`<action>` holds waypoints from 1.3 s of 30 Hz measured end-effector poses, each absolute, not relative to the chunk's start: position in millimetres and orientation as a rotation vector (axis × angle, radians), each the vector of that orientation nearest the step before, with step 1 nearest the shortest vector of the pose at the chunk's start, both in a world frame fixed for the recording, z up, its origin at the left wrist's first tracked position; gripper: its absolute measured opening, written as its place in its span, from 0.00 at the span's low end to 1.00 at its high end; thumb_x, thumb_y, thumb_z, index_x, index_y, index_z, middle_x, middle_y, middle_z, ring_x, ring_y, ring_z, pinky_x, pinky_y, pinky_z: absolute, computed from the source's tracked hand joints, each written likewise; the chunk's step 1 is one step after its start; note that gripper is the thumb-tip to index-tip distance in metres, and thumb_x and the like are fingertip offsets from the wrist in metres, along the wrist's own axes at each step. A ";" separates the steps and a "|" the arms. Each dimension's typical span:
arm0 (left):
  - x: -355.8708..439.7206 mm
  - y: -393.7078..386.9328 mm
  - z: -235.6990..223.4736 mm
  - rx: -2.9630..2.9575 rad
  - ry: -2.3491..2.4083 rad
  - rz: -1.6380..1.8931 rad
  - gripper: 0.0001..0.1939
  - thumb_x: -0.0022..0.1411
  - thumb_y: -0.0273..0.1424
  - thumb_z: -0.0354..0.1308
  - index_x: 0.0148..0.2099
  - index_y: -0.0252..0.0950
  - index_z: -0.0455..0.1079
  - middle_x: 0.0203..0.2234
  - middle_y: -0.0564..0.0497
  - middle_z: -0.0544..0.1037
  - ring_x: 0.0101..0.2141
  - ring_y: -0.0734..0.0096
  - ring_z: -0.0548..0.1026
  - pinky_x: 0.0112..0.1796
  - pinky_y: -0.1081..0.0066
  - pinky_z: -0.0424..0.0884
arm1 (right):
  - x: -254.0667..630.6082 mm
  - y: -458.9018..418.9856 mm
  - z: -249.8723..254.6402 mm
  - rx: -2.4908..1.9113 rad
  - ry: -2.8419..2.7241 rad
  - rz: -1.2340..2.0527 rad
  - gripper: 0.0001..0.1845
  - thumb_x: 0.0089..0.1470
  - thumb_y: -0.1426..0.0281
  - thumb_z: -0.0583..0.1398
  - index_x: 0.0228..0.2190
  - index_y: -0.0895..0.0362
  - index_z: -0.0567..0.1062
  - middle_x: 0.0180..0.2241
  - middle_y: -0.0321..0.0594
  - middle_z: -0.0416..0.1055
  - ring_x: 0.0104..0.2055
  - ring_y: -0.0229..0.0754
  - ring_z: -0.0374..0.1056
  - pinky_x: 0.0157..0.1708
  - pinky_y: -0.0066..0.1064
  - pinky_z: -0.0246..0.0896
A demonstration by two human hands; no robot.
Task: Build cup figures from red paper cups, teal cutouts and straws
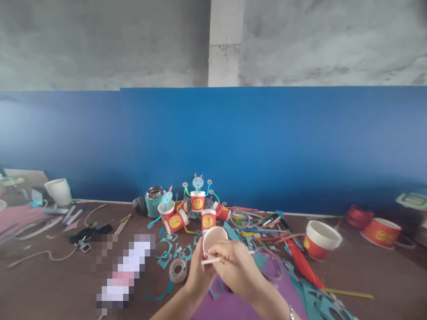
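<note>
My left hand [197, 263] grips the paper cup [213, 238], its white inside showing; my right hand [238, 263], at its near side, pinches what looks like a pale stick [208, 261].

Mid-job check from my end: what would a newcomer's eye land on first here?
Probably the wide blue panel behind the table, and before it the upright red cup figure with its light-blue eared head. Then the hands at lower center: the left hand holds a white-lined cup, while the right hand grips a pale stick at its near side.
</note>
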State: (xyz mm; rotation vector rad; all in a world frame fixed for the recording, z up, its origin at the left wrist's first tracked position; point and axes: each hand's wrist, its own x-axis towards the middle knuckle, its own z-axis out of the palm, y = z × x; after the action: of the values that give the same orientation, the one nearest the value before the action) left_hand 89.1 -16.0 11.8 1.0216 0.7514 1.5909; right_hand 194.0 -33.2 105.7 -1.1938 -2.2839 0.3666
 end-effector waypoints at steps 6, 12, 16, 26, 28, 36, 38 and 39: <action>84.3 -10.3 21.2 1.036 0.885 1.625 0.29 0.46 0.33 0.68 0.51 0.37 0.66 0.38 0.46 0.78 0.37 0.62 0.75 0.38 0.69 0.70 | 219.3 -21.4 123.2 -1.122 -1.878 0.535 0.14 0.53 0.62 0.57 0.39 0.55 0.74 0.37 0.40 0.74 0.36 0.42 0.68 0.35 0.28 0.60; 77.1 -6.7 20.1 0.624 0.840 1.599 0.28 0.47 0.43 0.67 0.49 0.37 0.67 0.42 0.44 0.77 0.42 0.57 0.75 0.41 0.65 0.70 | 231.2 8.2 102.6 -1.197 -1.623 0.608 0.27 0.59 0.53 0.44 0.34 0.59 0.73 0.33 0.47 0.72 0.36 0.45 0.68 0.35 0.32 0.63; 73.4 -1.1 13.5 0.528 0.859 1.581 0.27 0.46 0.50 0.64 0.40 0.34 0.70 0.32 0.46 0.79 0.37 0.56 0.77 0.38 0.63 0.70 | 227.2 7.9 96.9 -1.206 -1.854 0.460 0.27 0.61 0.54 0.43 0.32 0.57 0.73 0.26 0.41 0.71 0.31 0.43 0.68 0.33 0.31 0.60; 69.0 3.5 14.5 0.439 0.930 1.752 0.25 0.47 0.40 0.67 0.48 0.39 0.69 0.39 0.48 0.78 0.42 0.59 0.76 0.41 0.67 0.70 | 241.9 -12.2 83.3 -1.161 -2.446 0.589 0.34 0.47 0.82 0.50 0.56 0.53 0.63 0.53 0.44 0.68 0.52 0.42 0.65 0.48 0.29 0.58; 70.6 3.8 14.4 0.404 0.890 1.716 0.23 0.48 0.40 0.67 0.45 0.36 0.70 0.37 0.47 0.79 0.39 0.59 0.77 0.37 0.69 0.71 | 250.1 -13.6 69.3 -1.496 -2.403 0.419 0.34 0.44 0.85 0.49 0.53 0.56 0.67 0.49 0.48 0.71 0.50 0.45 0.67 0.47 0.31 0.59; 74.4 3.5 16.8 0.323 0.583 1.496 0.22 0.46 0.46 0.67 0.35 0.32 0.72 0.23 0.50 0.78 0.24 0.70 0.76 0.23 0.76 0.69 | 254.1 -19.6 28.1 -1.767 -2.440 -0.053 0.31 0.43 0.85 0.51 0.50 0.61 0.70 0.43 0.52 0.73 0.45 0.54 0.70 0.42 0.39 0.62; 73.7 2.3 19.5 0.301 0.576 1.430 0.23 0.48 0.47 0.65 0.34 0.31 0.72 0.22 0.49 0.78 0.21 0.71 0.75 0.21 0.76 0.68 | 252.9 -18.6 24.8 -1.700 -2.378 -0.047 0.31 0.44 0.84 0.51 0.51 0.59 0.69 0.43 0.50 0.72 0.40 0.51 0.71 0.38 0.37 0.64; 73.6 1.8 20.7 0.280 0.590 1.419 0.23 0.48 0.48 0.65 0.34 0.31 0.72 0.21 0.50 0.78 0.21 0.71 0.75 0.21 0.76 0.68 | 252.5 -18.7 24.8 -1.661 -2.328 -0.031 0.30 0.46 0.83 0.50 0.52 0.58 0.68 0.43 0.50 0.71 0.38 0.50 0.72 0.36 0.36 0.65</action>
State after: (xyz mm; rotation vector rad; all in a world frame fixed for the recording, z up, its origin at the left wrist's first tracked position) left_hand 73.6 1.8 20.7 0.2804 0.5902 1.4188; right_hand 252.5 -18.7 24.8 -1.6607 -2.3275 -0.0310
